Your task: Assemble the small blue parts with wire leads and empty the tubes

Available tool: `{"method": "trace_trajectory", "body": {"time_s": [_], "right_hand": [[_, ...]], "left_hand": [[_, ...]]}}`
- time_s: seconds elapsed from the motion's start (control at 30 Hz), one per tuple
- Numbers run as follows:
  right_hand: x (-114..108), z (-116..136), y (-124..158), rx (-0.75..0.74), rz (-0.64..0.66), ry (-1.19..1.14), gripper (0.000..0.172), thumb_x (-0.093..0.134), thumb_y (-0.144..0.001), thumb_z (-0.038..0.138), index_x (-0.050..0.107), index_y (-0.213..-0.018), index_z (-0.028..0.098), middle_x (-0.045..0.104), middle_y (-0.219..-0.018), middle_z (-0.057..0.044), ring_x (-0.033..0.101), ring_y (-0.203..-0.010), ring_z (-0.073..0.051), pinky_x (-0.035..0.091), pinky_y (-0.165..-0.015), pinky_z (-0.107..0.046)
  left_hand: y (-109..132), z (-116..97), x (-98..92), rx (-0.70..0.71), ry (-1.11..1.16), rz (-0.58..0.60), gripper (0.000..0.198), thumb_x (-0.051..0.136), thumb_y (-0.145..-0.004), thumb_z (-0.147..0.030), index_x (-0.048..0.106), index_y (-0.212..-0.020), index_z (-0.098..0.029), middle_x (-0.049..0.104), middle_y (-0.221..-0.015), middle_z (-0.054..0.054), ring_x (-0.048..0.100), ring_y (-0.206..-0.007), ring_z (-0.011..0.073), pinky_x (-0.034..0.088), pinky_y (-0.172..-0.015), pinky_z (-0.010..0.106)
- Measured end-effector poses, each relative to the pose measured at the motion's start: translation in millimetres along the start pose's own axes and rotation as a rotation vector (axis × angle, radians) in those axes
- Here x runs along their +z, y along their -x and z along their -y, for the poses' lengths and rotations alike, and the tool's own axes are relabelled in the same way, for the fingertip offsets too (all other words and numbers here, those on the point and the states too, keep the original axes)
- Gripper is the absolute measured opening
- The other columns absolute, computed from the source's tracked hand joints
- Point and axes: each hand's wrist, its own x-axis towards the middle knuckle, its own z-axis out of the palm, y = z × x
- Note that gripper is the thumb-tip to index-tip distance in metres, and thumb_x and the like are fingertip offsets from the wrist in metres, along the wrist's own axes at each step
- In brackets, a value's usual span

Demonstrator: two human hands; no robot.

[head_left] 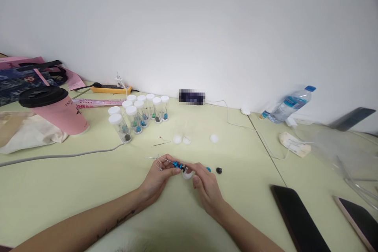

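Small shiny blue and black pieces (pixel 178 165) lie in a row, pinched between the thumb and fingers of my left hand (pixel 156 177). A thin pale wire or thread (pixel 161 160) runs from them past that hand's fingers. At the black end of the row are the bent fingers of my right hand (pixel 208 185); what they grip, if anything, is not plain. Just under its fingertips shows a white rounded piece (pixel 187 174). To the right on the table sit a loose blue piece (pixel 208 169), partly hidden by the fingers, and a black piece (pixel 219 170).
Several clear tubes with white lids (pixel 141 112) stand back left, small coloured pieces inside. White lids (pixel 214 138) and a thin needle-like rod (pixel 158 144) lie ahead. A pink cup (pixel 62 114) leans at left; a water bottle (pixel 291 106) and a dark phone (pixel 298 216) are right.
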Motion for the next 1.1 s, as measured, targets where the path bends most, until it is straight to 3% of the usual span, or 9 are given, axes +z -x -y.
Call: {"method": "trace_trajectory", "body": {"time_s": [1.1], "right_hand": [[-1.0, 0.7, 0.7, -0.015, -0.010, 0.022, 0.039, 0.027, -0.099, 0.037, 0.050, -0.127, 0.023, 0.060, -0.098, -0.007, 0.058, -0.085, -0.018, 0.048, -0.078, -0.031]], "left_hand": [[1.3, -2.1, 3.0, -0.005, 0.023, -0.010, 0.020, 0.077, -0.066, -0.012, 0.063, -0.079, -0.016, 0.072, -0.085, 0.004, 0.065, -0.083, 0.0157, 0.045, -0.084, 0.030]]}}
